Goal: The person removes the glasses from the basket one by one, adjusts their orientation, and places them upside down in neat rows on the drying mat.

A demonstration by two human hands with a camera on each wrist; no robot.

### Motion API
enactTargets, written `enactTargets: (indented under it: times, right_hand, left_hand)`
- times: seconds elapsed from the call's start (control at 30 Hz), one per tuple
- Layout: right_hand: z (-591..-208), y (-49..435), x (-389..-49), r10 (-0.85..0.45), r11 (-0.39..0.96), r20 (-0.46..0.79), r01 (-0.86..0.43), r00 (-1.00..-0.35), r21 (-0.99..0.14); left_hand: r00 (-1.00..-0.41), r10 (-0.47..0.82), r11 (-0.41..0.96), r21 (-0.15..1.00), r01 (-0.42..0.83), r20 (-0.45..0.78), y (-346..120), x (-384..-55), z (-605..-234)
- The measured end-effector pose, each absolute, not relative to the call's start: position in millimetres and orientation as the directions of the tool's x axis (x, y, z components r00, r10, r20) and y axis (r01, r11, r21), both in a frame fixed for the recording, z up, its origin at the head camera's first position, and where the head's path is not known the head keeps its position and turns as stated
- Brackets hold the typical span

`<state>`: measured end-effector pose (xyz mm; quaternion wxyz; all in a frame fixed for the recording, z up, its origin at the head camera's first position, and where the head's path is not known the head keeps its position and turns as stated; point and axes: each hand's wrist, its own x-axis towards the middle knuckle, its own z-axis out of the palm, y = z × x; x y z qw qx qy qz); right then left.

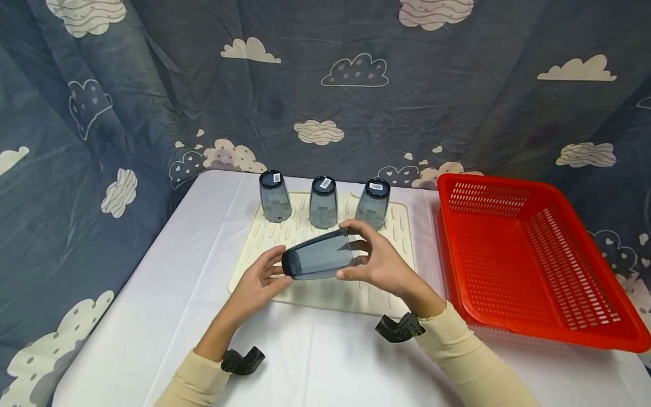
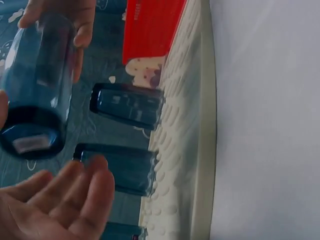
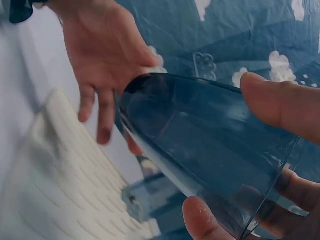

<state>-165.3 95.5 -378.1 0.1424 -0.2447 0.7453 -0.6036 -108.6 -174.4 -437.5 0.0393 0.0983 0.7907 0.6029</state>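
Observation:
A grey-blue tinted drinking glass [image 1: 319, 257] is held tilted on its side above a cream ribbed mat [image 1: 249, 260]. My right hand [image 1: 381, 261] grips it near its rim, thumb and fingers spread around it. At the dark base end is my left hand [image 1: 258, 284]; in the right wrist view this left hand [image 3: 100, 47] has its fingers extended beside the base, not wrapped around it. A pale label shows on the base [image 2: 37, 142] in the left wrist view. Three similar glasses [image 1: 275, 198], [image 1: 323, 206], [image 1: 373, 206] stand upside down along the mat's back, labels on their bases.
To the right stands a red perforated plastic basket [image 1: 500, 249]. A white cloth [image 1: 325, 362] covers the table. Behind hangs a dark blue curtain [image 1: 285, 102] with cloud prints. Black wrist mounts [image 1: 243, 360], [image 1: 399, 328] sit on both wrists.

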Motion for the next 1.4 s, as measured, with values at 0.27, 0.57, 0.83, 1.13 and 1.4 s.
enactTargets:
  times: [0.27, 0.57, 0.83, 1.13, 1.4]
  right_hand:
    - [-384, 90, -161, -0.581, 0.09, 0.081, -0.163, -0.81, -0.982]
    - [-389, 89, -161, -0.592, 0.093, 0.06, -0.143, -0.803, -0.985]
    - [-394, 84, -161, -0.608, 0.095, 0.036, -0.118, -0.793, -0.988]
    - [-392, 79, -166, -0.588, 0.121, 0.039, -0.136, -0.808, -0.983]
    - [-378, 71, -187, -0.529, 0.154, 0.049, -0.152, -0.847, -0.976]
  left_hand:
    - [-0.968, 0.234, 0.266, 0.952, 0.151, 0.088, -175, -102, -436]
    - [-0.972, 0.204, 0.218, 0.963, 0.162, 0.117, -173, -99, -438]
    - [-0.982, 0.086, 0.175, 0.968, 0.18, 0.167, -170, -97, -437]
    - [-0.977, 0.064, 0.208, 0.955, 0.21, 0.201, -173, -104, -418]
    - [-0.948, 0.043, 0.271, 0.91, 0.315, 0.315, -169, -128, -373]
